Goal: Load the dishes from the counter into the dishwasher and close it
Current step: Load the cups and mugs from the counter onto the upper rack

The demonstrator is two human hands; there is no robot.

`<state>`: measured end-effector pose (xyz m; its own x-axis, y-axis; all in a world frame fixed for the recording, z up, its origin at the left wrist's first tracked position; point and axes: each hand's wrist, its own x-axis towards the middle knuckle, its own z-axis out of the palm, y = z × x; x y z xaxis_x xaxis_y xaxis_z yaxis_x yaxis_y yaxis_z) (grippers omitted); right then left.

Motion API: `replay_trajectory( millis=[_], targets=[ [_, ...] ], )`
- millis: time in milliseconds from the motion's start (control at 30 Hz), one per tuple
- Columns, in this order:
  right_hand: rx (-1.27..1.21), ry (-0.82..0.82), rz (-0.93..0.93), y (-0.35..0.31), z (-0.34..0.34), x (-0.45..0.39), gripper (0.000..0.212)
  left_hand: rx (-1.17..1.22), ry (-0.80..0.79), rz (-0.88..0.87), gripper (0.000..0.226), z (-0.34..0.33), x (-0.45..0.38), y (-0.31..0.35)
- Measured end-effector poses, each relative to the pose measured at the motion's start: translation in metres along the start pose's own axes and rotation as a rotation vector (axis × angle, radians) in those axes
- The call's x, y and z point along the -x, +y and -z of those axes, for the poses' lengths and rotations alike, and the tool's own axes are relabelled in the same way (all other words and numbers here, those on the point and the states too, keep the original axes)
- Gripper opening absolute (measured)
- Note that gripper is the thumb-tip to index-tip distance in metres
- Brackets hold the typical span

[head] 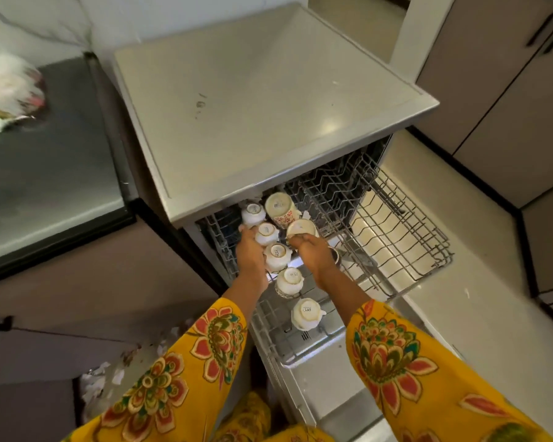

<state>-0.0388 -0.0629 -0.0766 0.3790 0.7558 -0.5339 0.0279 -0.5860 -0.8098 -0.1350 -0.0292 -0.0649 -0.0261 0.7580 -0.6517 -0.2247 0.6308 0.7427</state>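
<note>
The dishwasher [268,100] stands open with its upper rack [406,237] pulled out over the lowered door [326,378]. Several white cups sit upside down along the rack's left side, among them a red-patterned mug [280,208] at the back and a cup [306,314] nearest me. My left hand [251,256] reaches in beside the row and touches a small white cup [266,233]. My right hand [312,255] grips an inverted white cup [301,229] at the rack's middle. Both arms wear yellow floral sleeves.
The rack's right half holds bare wire tines. A dark counter [55,161] lies to the left with blurred white flowers [10,81] on it. Grey cabinets [508,90] stand at the right. Crumpled white scraps [109,374] lie on the floor at lower left.
</note>
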Motion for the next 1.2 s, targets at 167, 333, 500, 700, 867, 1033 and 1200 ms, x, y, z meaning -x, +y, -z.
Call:
replay_trajectory(
  millis=[167,333,500,700,867,1033,1200],
  targets=[
    [0.029,-0.053,0.078,-0.021,-0.018,0.039,0.019,0.007,0.005,-0.100,0.039,0.025,0.031,0.012],
    [0.098,-0.109,0.164,-0.047,-0.048,0.072,0.029,0.033,0.029,-0.166,0.054,0.064,0.050,0.033],
    [0.139,-0.193,0.221,-0.074,-0.084,0.099,0.040,0.077,0.058,-0.259,0.056,0.104,0.060,0.061],
    [0.176,-0.243,0.299,-0.104,-0.138,0.117,0.034,0.177,0.091,-0.320,0.054,0.153,0.063,0.100],
    [0.161,-0.265,0.354,-0.137,-0.196,0.126,0.037,0.277,0.151,-0.354,0.051,0.202,0.054,0.139],
    [0.176,-0.297,0.402,-0.168,-0.257,0.130,0.038,0.327,0.194,-0.358,0.049,0.252,0.035,0.179],
    [0.165,-0.296,0.431,-0.197,-0.309,0.125,0.038,0.333,0.177,-0.339,0.045,0.297,0.013,0.221]
  ],
)
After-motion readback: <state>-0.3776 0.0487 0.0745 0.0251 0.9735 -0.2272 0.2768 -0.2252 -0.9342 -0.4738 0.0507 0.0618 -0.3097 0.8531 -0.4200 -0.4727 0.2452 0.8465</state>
